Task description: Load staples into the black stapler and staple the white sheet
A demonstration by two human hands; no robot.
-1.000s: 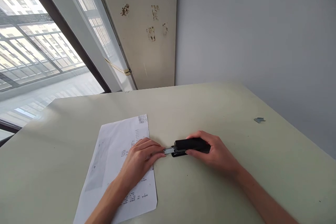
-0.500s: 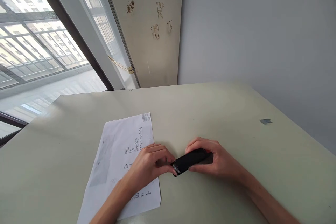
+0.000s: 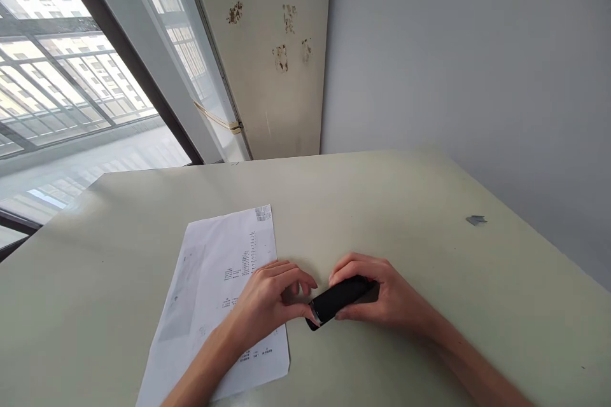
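One stapler, held in our right fingers; left fingers parted, thumb touching the stapler's left end.

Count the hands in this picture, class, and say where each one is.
2. The left hand is over the edge of the printed sheet, its thumb at the near end of the black stapler; the right hand grips the stapler's other end.

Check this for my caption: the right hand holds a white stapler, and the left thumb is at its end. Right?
The head view shows a black stapler, not white; the right hand holds it, with the left thumb at its end.
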